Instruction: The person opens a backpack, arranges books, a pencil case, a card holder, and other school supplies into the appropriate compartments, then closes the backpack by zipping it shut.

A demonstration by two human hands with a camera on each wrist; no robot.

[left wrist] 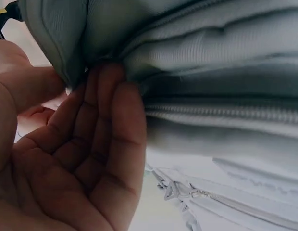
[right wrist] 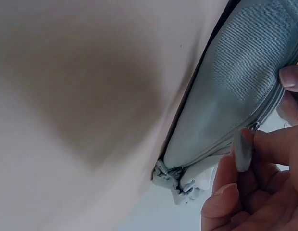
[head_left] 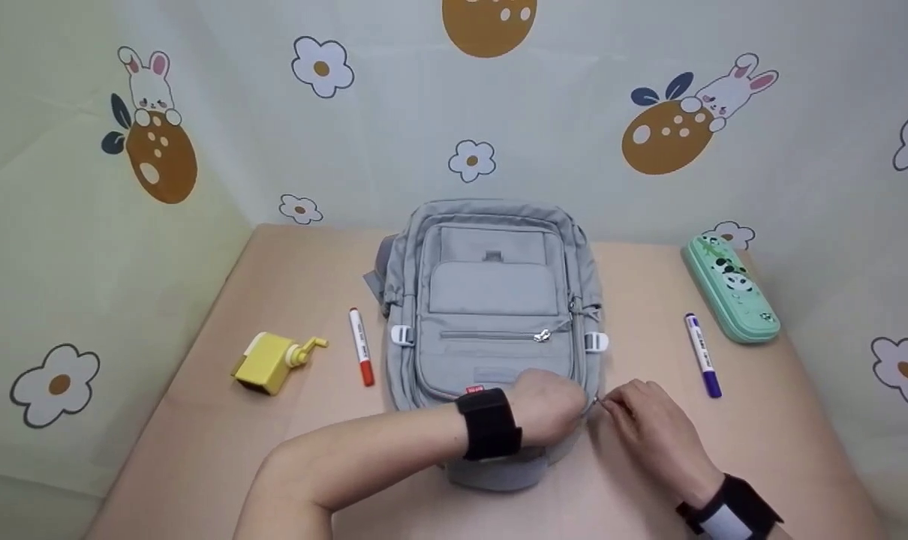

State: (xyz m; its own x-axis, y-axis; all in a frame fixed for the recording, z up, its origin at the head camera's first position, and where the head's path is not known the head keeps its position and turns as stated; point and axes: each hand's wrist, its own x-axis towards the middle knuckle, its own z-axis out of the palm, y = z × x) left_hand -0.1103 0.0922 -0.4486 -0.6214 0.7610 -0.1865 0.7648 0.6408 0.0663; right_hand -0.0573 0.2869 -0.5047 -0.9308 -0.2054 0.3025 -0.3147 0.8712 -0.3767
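At the near edge of the bench point(head_left: 221, 442) a grey backpack point(head_left: 491, 300) is laid flat on its back, its bottom end nearest the viewer; its near right corner is worked on by both hands; the left hand point(head_left: 548, 409) is laid across the bottom of the pack with its fingers point(left wrist: 108, 120) straight and pressed against the fabric beside a side seam, so it is seen as relaxed and steadying rather than clamped; the right hand point(head_left: 645, 420) is set just beside that corner, its thumb and fingers pinched together on a small grey zipper pull point(right wrist: 242, 149) at the end of the side zipper. The step in hand is judged to be the working of that zipper; it would be done well if the fabric were kept taut by the left hand, the pull drawn in line with the zipper track rather than lifted away from it, and loose cloth kept out of the teeth at the corner. Further off, a red marker point(head_left: 361, 347) and a yellow sharpener point(head_left: 274, 361) are seen left of the pack; a purple marker point(head_left: 702, 354) and a green pencil case point(head_left: 732, 287) are seen to its right.
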